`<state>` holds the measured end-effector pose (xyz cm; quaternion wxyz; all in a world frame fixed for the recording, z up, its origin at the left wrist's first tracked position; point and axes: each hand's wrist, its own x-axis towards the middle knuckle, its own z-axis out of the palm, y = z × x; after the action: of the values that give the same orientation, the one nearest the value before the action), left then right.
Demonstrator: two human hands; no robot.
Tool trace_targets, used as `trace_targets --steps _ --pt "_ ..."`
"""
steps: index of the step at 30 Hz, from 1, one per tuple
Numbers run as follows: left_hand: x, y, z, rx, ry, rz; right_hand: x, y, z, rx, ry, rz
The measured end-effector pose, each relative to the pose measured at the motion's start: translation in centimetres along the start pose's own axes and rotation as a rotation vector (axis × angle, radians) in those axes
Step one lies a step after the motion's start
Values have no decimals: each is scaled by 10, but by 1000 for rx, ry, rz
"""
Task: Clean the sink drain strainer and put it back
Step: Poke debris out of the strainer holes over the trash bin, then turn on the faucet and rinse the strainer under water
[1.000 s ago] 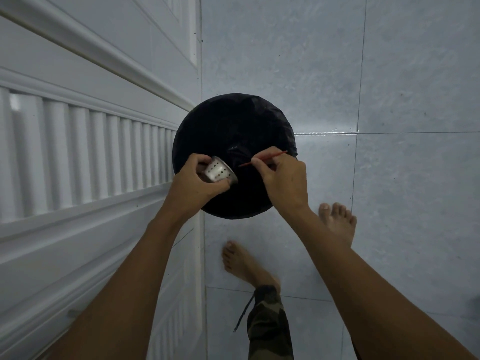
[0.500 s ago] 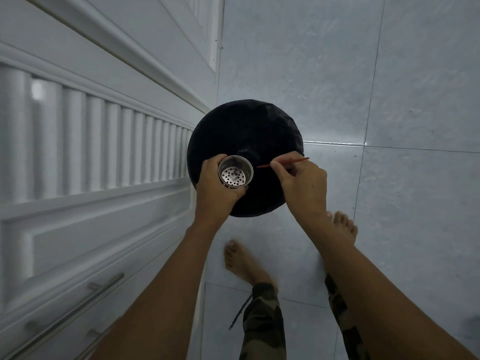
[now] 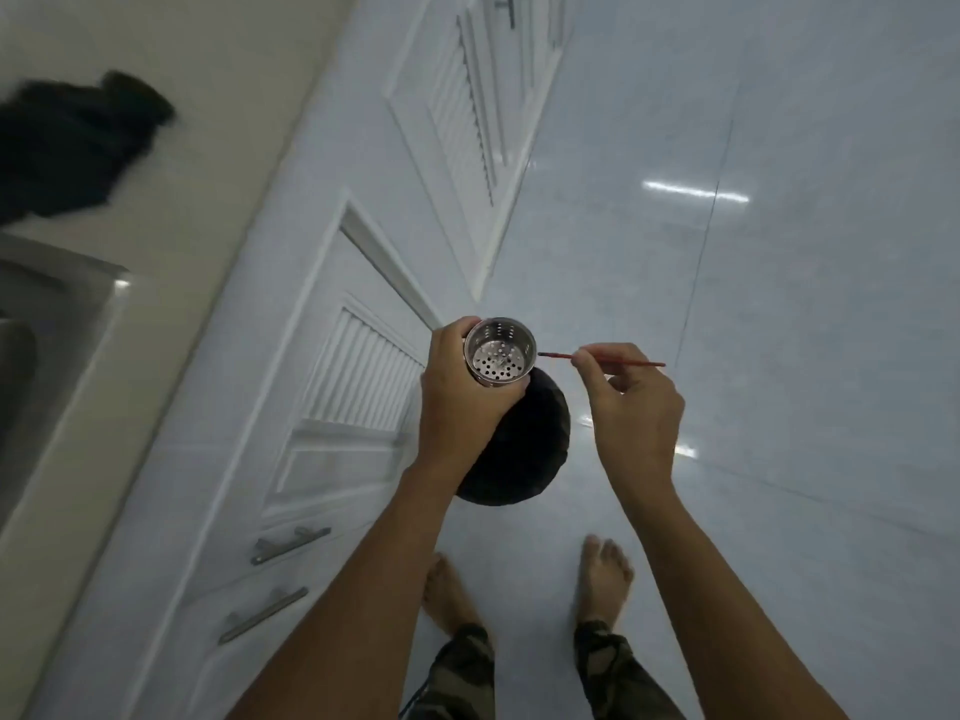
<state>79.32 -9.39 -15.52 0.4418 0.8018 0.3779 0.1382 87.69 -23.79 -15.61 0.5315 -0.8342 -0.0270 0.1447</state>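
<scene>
My left hand (image 3: 462, 402) grips a round steel drain strainer (image 3: 500, 356), its open mouth turned up so the perforated bottom shows. My right hand (image 3: 631, 407) pinches a thin red stick (image 3: 605, 359) between thumb and finger, its dark tip just right of the strainer's rim and apart from it. Both hands hover above a black-lined bin (image 3: 524, 449) on the floor, which my left hand partly hides.
White louvred cabinet doors (image 3: 358, 376) with metal bar handles (image 3: 291, 545) run along the left. Above them lie a pale countertop (image 3: 171, 241), the steel sink (image 3: 47, 324) at far left and a blurred black object (image 3: 78, 142). My bare feet (image 3: 602, 574) stand on glossy grey tiles.
Both hands rose away from the bin, and the strainer turned mouth-up. The stick tip left the strainer. The view swung to show the countertop and sink.
</scene>
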Motion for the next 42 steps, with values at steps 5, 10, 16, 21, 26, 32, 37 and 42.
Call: trace_targets --steps 5,10,16,21,26,32,37,42 --pt "10 104 -65 -82 134 100 -1 -127 -38 78 25 -158" --pt "19 170 -141 -110 258 191 -14 -234 -51 174 -11 -275" --pt "5 170 -245 -82 456 164 -55 -311 -7 222 -137 -401" --pt "-37 102 -338 -58 595 43 -125 -337 74 214 -343 -477" --pt "-92 0 -419 -26 741 -200 -197 -335 166 141 -541 -532" --pt "-139 -117 -474 14 634 -513 -253 -311 256 42 -666 -513" --pt "-109 -170 -467 58 470 -488 -259 -306 301 -65 -668 -480" --pt "-58 -203 -442 284 327 -449 -246 -307 326 -169 -657 -490"
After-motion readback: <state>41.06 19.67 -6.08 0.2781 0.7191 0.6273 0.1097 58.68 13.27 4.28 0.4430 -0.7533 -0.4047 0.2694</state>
